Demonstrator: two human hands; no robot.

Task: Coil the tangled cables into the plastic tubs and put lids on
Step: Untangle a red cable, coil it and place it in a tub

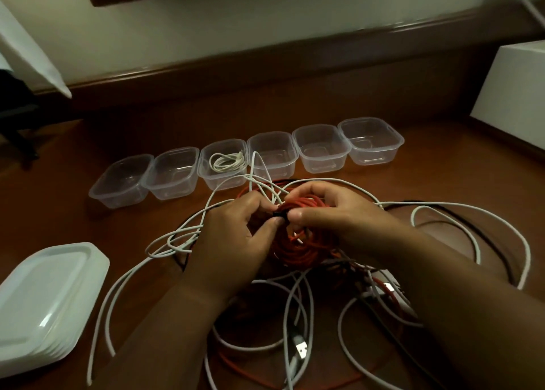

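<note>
A coil of red cable (pixel 298 251) is held above the wooden table (pixel 59 212) between both hands. My left hand (pixel 233 242) pinches a small black piece at the coil's top with thumb and fingers. My right hand (pixel 327 210) curls round the coil's upper right side, its thumb at the same black piece. Loose white cables (pixel 472 210) and a black one sprawl tangled around and under the hands. Several clear plastic tubs (pixel 321 148) stand in a row behind; the third from the left (pixel 206 174) holds a coiled white cable (pixel 227 162).
A stack of white lids (pixel 44 298) lies at the front left. A white box (pixel 513 95) stands at the far right. A wooden ledge and wall run behind the tubs. A USB plug (pixel 300 348) lies among the cables near the front.
</note>
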